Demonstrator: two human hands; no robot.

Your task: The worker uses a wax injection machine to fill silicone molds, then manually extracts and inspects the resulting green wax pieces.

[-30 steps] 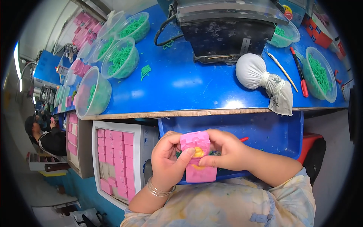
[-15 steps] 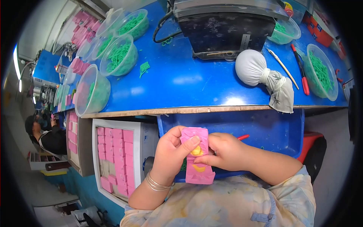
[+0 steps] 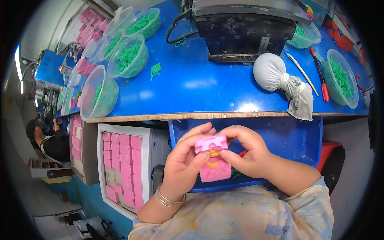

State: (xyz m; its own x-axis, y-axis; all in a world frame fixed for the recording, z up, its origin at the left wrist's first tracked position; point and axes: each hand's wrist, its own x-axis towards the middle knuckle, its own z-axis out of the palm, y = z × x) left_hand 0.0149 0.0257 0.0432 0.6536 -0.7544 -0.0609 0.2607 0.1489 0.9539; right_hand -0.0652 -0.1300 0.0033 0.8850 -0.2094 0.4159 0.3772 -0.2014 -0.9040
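Right now both sets of my fingers are clamped on the pink upper block (image 3: 211, 143): my left hand (image 3: 183, 162) grips its left end and my right hand (image 3: 249, 152) its right end, so the block lies squarely between them and neither hand is clearly nearer. Its long axis runs across, from one set of fingers to the other, and its grooved edge faces up toward me.

Just on my side of the thumbs hangs the pink lower block (image 3: 216, 175), directly under the upper one and tilted a little. My thumbs cover much of the seam, so I cannot tell whether the two are joined. The yellow piece (image 3: 215, 153) sits in the gap between my thumb tips, close to both; a yellow crescent (image 3: 213, 164) shows just below them, on the lower block's face.

Under my fingers is the blue tray (image 3: 296, 140), with green strands (image 3: 237, 173) near the right thumb. Well to the left of my left fingers stands the white box (image 3: 149, 160) of pink blocks (image 3: 126, 154), while the tied cloth bundle (image 3: 269, 72) lies beyond my right fingers.
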